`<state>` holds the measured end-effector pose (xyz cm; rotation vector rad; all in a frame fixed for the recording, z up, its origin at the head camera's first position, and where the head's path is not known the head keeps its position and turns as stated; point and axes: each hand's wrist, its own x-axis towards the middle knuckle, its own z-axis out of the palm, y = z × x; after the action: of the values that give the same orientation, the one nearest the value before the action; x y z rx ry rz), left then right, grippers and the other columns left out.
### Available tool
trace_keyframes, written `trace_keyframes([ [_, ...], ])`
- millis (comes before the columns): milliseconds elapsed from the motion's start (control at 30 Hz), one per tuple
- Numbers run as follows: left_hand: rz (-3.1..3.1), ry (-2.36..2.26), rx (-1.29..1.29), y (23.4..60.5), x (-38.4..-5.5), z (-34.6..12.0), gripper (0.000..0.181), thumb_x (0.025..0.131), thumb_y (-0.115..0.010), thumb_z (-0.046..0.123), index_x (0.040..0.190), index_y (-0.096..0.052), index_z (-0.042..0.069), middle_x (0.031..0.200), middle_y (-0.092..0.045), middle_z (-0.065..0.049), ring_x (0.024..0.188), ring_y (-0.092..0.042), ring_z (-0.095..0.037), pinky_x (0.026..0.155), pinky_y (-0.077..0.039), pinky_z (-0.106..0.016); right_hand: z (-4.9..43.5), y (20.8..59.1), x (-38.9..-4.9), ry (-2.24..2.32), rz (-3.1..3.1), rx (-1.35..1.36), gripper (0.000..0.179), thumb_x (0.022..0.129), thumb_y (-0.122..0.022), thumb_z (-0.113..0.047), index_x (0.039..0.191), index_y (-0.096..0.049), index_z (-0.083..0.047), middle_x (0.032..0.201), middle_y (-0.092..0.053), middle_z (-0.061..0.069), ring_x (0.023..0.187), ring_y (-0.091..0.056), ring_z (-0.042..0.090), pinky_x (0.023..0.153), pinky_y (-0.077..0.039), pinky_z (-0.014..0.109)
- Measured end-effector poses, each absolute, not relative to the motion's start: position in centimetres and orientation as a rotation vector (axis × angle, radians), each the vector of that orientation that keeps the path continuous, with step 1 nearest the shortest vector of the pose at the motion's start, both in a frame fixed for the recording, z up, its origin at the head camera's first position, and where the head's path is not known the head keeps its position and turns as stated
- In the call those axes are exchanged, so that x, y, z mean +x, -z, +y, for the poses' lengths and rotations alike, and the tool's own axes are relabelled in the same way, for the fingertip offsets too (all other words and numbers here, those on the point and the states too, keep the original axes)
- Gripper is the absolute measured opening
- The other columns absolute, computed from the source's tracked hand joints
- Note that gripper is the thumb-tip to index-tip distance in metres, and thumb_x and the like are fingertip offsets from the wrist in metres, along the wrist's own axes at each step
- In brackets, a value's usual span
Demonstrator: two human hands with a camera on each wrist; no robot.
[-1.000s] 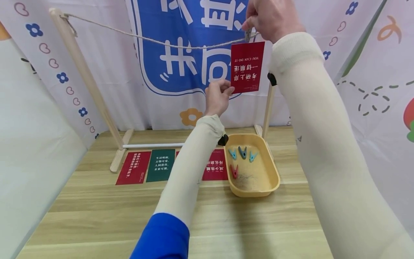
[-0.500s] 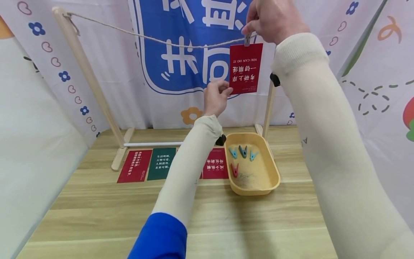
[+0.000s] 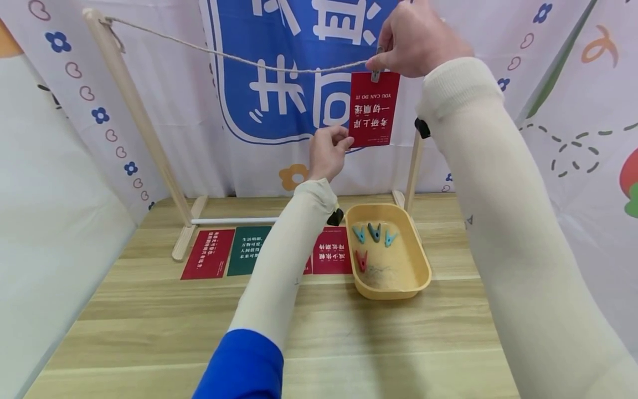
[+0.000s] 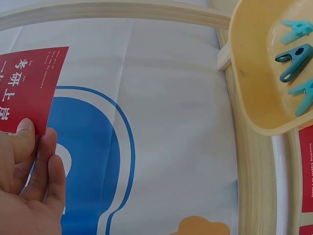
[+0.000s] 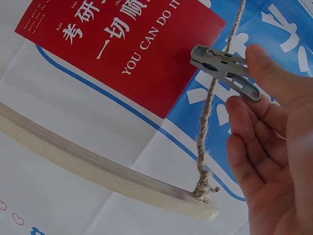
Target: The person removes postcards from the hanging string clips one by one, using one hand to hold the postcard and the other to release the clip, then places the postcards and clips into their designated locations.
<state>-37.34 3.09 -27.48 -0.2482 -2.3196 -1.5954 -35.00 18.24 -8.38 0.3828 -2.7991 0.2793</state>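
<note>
A red card [image 3: 374, 111] with white lettering hangs upside down at the rope [image 3: 279, 70], right of centre in the head view. My left hand [image 3: 327, 151] pinches its lower left corner between thumb and fingers, plainly seen in the left wrist view. At the card's top edge, a grey clothespin [image 5: 225, 72] grips card and rope together; its handles stand apart. My right hand [image 3: 421, 41] holds these handles, thumb on one side and fingers on the other. In the right wrist view the fingers [image 5: 257, 147] are loosely curled.
A yellow tub [image 3: 416, 282] holds several clothespins, blue, dark teal and red. Beside it lies a row of cards, including a red card [image 3: 208, 254] and a green card [image 3: 244, 250]. A wooden post [image 3: 134, 111] carries the rope's left end.
The card, the clothespin and both hands have shifted slightly left and down in the head view. More of the clothespin's jaw end shows over the card's top.
</note>
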Motion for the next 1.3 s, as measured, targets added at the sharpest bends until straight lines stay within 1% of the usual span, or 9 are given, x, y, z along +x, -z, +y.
trace_keyframes([
  [133,-2.320,1.615,-0.236,27.5,-37.2,2.9,0.021,0.103,-0.067,0.017,0.119,-0.077,0.007,0.111,-0.075,-0.009,0.103,-0.063,-0.020,0.091,-0.058,-0.030,18.4,8.6,-35.2,-0.244,-2.807,0.376,0.054,0.102,-0.064,-0.045,0.141,-0.067,-0.009,0.147,-0.060,0.018,0.132,-0.051,0.031,0.112,-0.054,0.052],
  [267,-2.318,1.610,-0.245,27.7,-37.1,2.8,0.020,0.103,-0.067,0.017,0.117,-0.077,0.007,0.110,-0.075,-0.010,0.100,-0.063,-0.020,0.087,-0.056,-0.029,18.6,8.7,-35.4,-0.242,-2.812,0.370,0.055,0.103,-0.063,-0.048,0.141,-0.067,-0.009,0.144,-0.066,0.018,0.125,-0.058,0.032,0.109,-0.055,0.054],
  [367,-2.320,1.601,-0.258,27.9,-37.1,2.5,0.019,0.104,-0.067,0.017,0.116,-0.077,0.006,0.110,-0.077,-0.010,0.099,-0.064,-0.020,0.086,-0.056,-0.029,18.8,8.8,-35.5,-0.255,-2.819,0.353,0.055,0.102,-0.064,-0.048,0.142,-0.067,-0.009,0.145,-0.066,0.017,0.125,-0.059,0.033,0.108,-0.056,0.054],
  [467,-2.318,1.595,-0.260,28.1,-37.1,2.1,0.020,0.104,-0.067,0.017,0.117,-0.077,0.006,0.112,-0.078,-0.010,0.100,-0.066,-0.021,0.088,-0.057,-0.030,18.9,9.0,-35.5,-0.275,-2.830,0.342,0.055,0.102,-0.065,-0.048,0.142,-0.067,-0.009,0.146,-0.065,0.018,0.126,-0.059,0.033,0.108,-0.056,0.055],
  [633,-2.300,1.609,-0.268,28.3,-36.6,1.5,0.021,0.103,-0.067,0.016,0.118,-0.077,0.006,0.114,-0.078,-0.010,0.102,-0.069,-0.021,0.093,-0.060,-0.032,19.1,9.3,-35.4,-0.284,-2.840,0.345,0.055,0.102,-0.065,-0.048,0.139,-0.069,-0.008,0.143,-0.066,0.019,0.122,-0.060,0.033,0.107,-0.057,0.054],
  [733,-2.295,1.598,-0.279,28.4,-36.4,1.1,0.020,0.103,-0.068,0.016,0.117,-0.078,0.006,0.111,-0.078,-0.011,0.100,-0.070,-0.021,0.090,-0.059,-0.031,19.3,9.5,-35.4,-0.280,-2.845,0.353,0.055,0.102,-0.064,-0.049,0.138,-0.070,-0.008,0.140,-0.066,0.019,0.121,-0.060,0.034,0.106,-0.058,0.054],
  [867,-2.298,1.545,-0.297,28.6,-36.3,0.8,0.017,0.102,-0.069,0.016,0.112,-0.079,0.005,0.102,-0.079,-0.012,0.094,-0.070,-0.020,0.080,-0.052,-0.026,19.4,9.7,-35.4,-0.268,-2.857,0.370,0.054,0.101,-0.065,-0.049,0.135,-0.071,-0.008,0.137,-0.067,0.019,0.119,-0.060,0.034,0.104,-0.059,0.053],
  [967,-2.294,1.538,-0.310,28.7,-36.2,0.7,0.017,0.102,-0.069,0.015,0.110,-0.079,0.004,0.099,-0.078,-0.013,0.092,-0.070,-0.021,0.077,-0.049,-0.024,19.4,10.0,-35.5,-0.265,-2.870,0.380,0.053,0.101,-0.067,-0.049,0.133,-0.073,-0.008,0.134,-0.069,0.018,0.116,-0.061,0.033,0.102,-0.060,0.052],
  [1300,-2.303,1.556,-0.331,29.1,-35.6,-0.2,0.019,0.105,-0.065,0.011,0.116,-0.077,0.001,0.104,-0.076,-0.015,0.090,-0.066,-0.021,0.080,-0.055,-0.026,19.1,10.6,-35.6,-0.217,-2.909,0.457,0.053,0.100,-0.069,-0.046,0.132,-0.072,-0.005,0.130,-0.071,0.021,0.111,-0.062,0.034,0.100,-0.061,0.053],
])
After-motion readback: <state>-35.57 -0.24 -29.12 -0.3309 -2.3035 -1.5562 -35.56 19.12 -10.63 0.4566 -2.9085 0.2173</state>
